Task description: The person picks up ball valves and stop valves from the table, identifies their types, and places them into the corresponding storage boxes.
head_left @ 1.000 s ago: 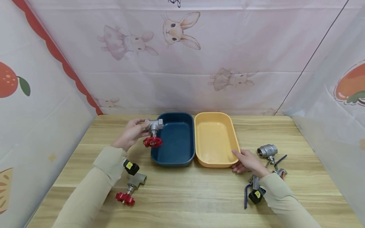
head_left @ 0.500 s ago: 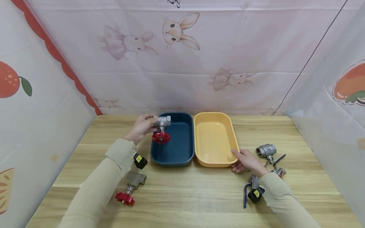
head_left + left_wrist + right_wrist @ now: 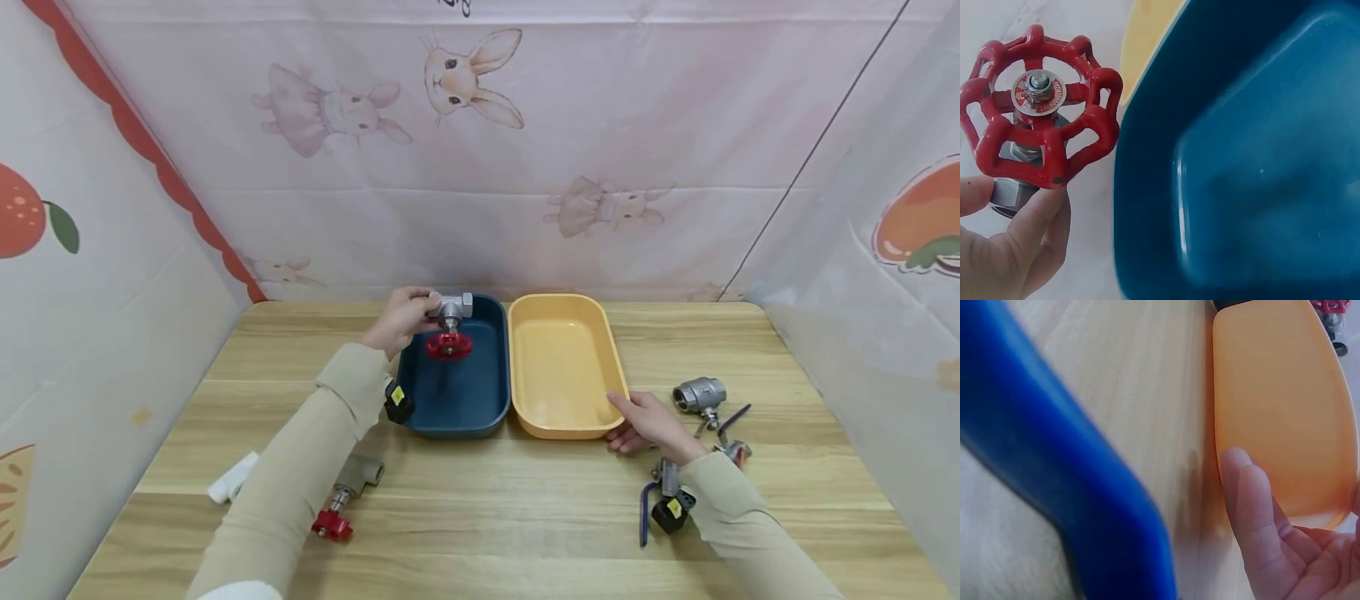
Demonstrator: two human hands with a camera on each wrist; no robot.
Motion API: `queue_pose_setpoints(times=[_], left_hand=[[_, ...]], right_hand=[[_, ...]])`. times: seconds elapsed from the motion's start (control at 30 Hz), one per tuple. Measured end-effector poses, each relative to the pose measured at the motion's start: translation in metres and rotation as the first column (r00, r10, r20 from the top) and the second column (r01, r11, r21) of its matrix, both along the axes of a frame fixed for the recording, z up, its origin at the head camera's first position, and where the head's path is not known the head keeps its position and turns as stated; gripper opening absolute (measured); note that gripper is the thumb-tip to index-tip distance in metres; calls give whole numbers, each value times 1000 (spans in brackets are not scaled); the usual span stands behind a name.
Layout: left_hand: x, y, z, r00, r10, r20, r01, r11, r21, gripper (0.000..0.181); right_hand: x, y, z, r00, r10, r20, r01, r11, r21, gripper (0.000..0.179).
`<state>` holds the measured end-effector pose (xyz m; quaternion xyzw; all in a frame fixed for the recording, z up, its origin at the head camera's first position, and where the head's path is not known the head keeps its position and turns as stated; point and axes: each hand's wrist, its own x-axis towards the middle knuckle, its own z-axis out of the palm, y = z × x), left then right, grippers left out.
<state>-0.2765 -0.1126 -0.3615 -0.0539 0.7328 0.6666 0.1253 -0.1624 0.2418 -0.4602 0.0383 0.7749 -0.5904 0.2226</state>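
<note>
My left hand (image 3: 400,321) pinches the metal end of a handwheel valve (image 3: 451,308) over the dark blue tray (image 3: 459,408). In the left wrist view, the valve's red handwheel (image 3: 1041,112) faces the camera, with thumb and fingers at the hex end below it. My right hand (image 3: 651,425) holds the yellow tray (image 3: 566,367) at its near right corner, thumb over the rim and fingers along the outside. The right wrist view shows those fingers (image 3: 1254,506) against the tray's outer wall.
Another red-wheeled valve (image 3: 332,525) lies left on the table, partly behind the left sleeve. A white piece (image 3: 234,477) shows beside that sleeve. Ball valves (image 3: 700,393) lie around the right wrist; one blue lever (image 3: 1085,462) looms in the right wrist view.
My left hand has carried the valve right and slightly away, from the blue tray's left rim to above its inside. The white piece has come into sight. My right hand stays put.
</note>
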Motion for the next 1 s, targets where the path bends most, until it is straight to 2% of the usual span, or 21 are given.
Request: queue_pose_setpoints(times=[0.2,0.47,0.63,1.0], left_hand=[[-9,11,-6,1000,11,24,-11,1000,-10,41],[-20,21,-13,996,27,80,-29,999,19,35],[-27,29,-23,993,20,115,-23,999,30,39],[-34,38,-43,993,45,107,-38,997,-73,35]], right_hand=[[1,-1,1,1000,-11,0,11,1000,6,52],[1,-1,3,1000,-21,-2,21,1000,11,52],[1,0,1,1000,-26,-7,26,1000,8,52],[2,-2,2,1000,-22,-13,22,1000,4,54]])
